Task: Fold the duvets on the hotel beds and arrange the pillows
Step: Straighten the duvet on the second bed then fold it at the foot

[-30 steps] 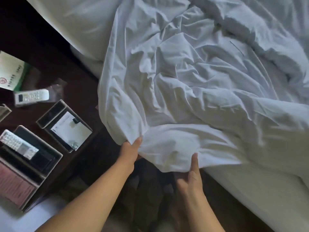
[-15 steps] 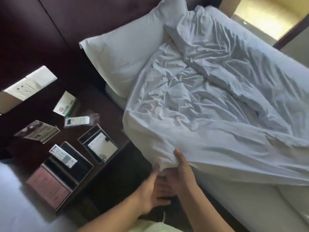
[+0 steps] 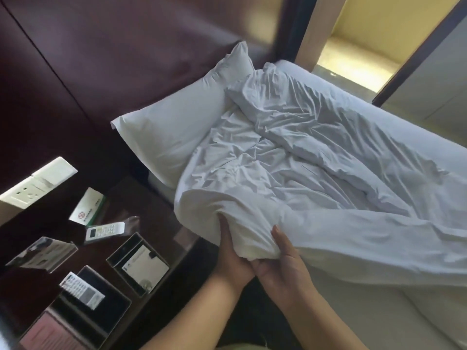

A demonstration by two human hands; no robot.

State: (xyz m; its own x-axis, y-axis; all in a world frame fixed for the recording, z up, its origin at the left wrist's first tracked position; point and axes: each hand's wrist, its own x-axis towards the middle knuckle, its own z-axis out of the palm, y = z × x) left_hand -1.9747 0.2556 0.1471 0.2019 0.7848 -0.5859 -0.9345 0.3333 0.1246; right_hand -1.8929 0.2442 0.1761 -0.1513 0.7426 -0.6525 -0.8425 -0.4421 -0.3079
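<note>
A dark maroon padded headboard wall [image 3: 121, 59], crossed by thin seams, fills the upper left. Below it stands a dark glossy wooden bedside table [image 3: 151, 210], its top reflecting light. A white socket and switch plate [image 3: 38, 183] is fixed to the panel just above the table's far edge. At the upper right, warm yellow light falls on a pale yellow wall [image 3: 374, 29] and a strip of speckled floor [image 3: 353, 79]. A dark wooden frame [image 3: 424, 44] runs diagonally beside a pale grey panel [image 3: 434, 82]. The floor beside the bed [image 3: 252, 319] lies in deep shadow.
</note>
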